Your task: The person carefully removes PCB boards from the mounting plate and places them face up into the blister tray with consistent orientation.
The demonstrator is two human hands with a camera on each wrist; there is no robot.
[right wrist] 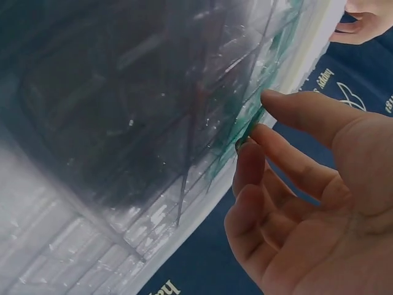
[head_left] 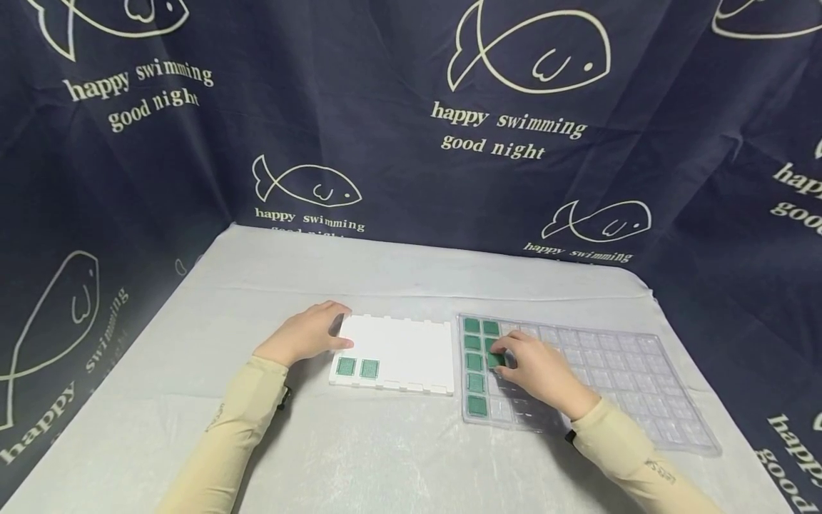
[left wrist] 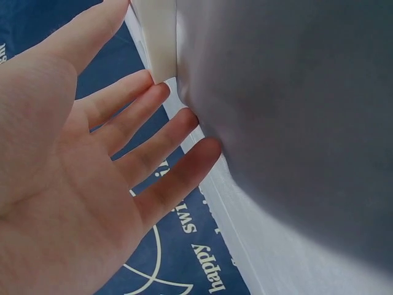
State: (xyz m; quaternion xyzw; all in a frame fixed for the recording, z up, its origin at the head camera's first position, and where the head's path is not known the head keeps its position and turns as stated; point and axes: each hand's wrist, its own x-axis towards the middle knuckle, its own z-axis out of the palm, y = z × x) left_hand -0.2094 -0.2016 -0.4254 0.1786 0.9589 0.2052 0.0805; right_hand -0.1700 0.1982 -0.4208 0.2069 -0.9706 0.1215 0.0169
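My left hand (head_left: 312,333) steadies a white board (head_left: 401,350) at its left edge; the thumb lies on its top and the fingers stretch along the side. In the left wrist view these fingers (left wrist: 175,172) look nearly straight. Two green square chips (head_left: 357,368) with dotted faces lie near the board's front left corner. My right hand (head_left: 536,368) is over the clear compartment tray (head_left: 604,350), pinching another green square chip (head_left: 495,358) by its edges between thumb and fingers. In the right wrist view that chip (right wrist: 250,125) appears edge-on, tilted.
More green chips (head_left: 474,362) fill the tray's left column and the top of the second. The board and tray stand side by side on a white cloth-covered table (head_left: 385,457). A dark blue curtain (head_left: 411,178) with fish prints hangs behind and at both sides.
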